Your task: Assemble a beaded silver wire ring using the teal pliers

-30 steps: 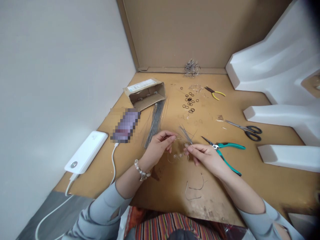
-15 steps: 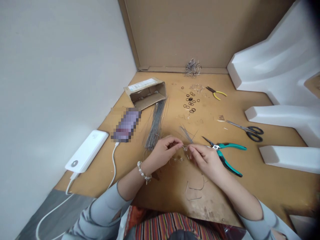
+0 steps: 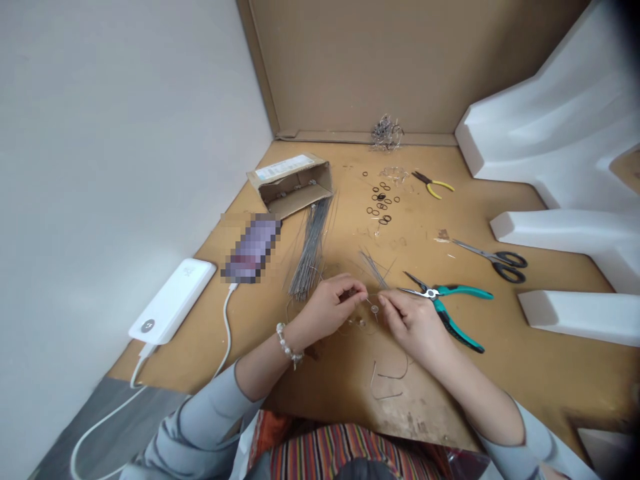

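My left hand (image 3: 333, 305), a beaded bracelet on its wrist, pinches a thin wire (image 3: 369, 300) between thumb and fingertips. On the wire, in the gap between my hands, hangs a small clear bead (image 3: 375, 309). My right hand (image 3: 414, 321) is closed in a pinch just right of the bead, apparently on the same wire; its fingertips hide the exact grip. Below the hands lie a few more clear beads (image 3: 362, 323) and bent wire pieces (image 3: 390, 398). Right behind my right hand rest teal-handled pliers (image 3: 463, 292), jaws apart.
A bundle of straight wires (image 3: 310, 257) lies by an open cardboard box (image 3: 295, 190). Dark rings (image 3: 384, 207), yellow-handled pliers (image 3: 433, 184) and scissors (image 3: 500, 261) lie farther back. At left are a power bank (image 3: 175, 300) and phone (image 3: 254, 248); white foam (image 3: 575, 317) borders the right.
My hands have drawn slightly apart, with a wider gap between the fingertips. The bead hangs a little lower and further right than before.
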`<state>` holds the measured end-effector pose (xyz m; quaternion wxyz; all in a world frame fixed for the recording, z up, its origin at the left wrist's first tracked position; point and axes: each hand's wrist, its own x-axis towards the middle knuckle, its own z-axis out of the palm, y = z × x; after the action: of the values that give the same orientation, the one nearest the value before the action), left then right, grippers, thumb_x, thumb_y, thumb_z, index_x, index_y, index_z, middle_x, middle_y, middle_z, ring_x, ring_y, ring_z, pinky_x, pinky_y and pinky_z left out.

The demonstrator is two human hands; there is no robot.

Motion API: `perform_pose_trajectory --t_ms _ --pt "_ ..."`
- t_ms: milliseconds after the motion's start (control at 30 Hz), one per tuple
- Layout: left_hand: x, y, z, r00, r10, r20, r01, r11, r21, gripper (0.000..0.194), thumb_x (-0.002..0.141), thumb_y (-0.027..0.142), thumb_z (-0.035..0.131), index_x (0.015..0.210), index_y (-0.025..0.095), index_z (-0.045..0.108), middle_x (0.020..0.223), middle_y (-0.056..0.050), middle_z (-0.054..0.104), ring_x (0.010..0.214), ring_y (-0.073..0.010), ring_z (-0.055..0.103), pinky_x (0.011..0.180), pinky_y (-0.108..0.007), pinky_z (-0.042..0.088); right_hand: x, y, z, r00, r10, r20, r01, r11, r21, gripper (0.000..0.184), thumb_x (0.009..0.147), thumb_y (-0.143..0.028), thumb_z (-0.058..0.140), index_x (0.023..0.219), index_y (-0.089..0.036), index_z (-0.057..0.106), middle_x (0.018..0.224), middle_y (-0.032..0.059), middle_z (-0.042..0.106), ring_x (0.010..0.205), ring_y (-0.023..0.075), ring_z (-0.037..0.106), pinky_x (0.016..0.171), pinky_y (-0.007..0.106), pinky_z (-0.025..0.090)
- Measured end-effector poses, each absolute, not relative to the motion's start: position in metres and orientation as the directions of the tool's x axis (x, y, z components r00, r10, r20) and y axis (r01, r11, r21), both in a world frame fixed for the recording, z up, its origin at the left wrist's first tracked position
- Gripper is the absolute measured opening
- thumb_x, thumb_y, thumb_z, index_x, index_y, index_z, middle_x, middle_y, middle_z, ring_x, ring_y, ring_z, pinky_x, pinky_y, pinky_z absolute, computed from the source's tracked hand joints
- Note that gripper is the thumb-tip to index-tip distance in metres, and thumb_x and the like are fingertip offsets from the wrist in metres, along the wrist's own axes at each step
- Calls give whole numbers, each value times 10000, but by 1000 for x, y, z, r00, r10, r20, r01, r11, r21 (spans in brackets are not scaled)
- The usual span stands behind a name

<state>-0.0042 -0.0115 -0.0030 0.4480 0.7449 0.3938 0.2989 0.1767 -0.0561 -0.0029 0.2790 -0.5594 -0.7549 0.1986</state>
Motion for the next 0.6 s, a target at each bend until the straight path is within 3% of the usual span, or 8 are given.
perform_pose_trajectory --t_ms 333,467,600 --pt "-2 -11 -6 500 865 35 289 -205 935 172 844 284 550 756 162 633 757 -23 615 735 -135 543 709 -255 420 177 -57 -6 -210 958 195 743 286 -605 301 931 -279 372 811 -197 636 702 53 670 625 163 612 627 270 433" --pt "1 -13 -6 454 884 -109 190 24 981 217 817 361 586 778 150 611 679 7 571 544 -81 486 524 -207 395 178 -55 -4 -119 982 146 646 188 -740 309 922 -366 412 781 -205 635 636 37 638 586 158 586 603 272 439" --pt "2 -11 -7 362 910 -201 82 184 979 277 777 420 629 792 147 583 642 35 533 453 -53 459 461 -194 378 175 -53 3 -95 989 -112 400 -65 -914 326 867 -483 485 809 -196 628 528 -12 549 471 127 514 491 256 421"
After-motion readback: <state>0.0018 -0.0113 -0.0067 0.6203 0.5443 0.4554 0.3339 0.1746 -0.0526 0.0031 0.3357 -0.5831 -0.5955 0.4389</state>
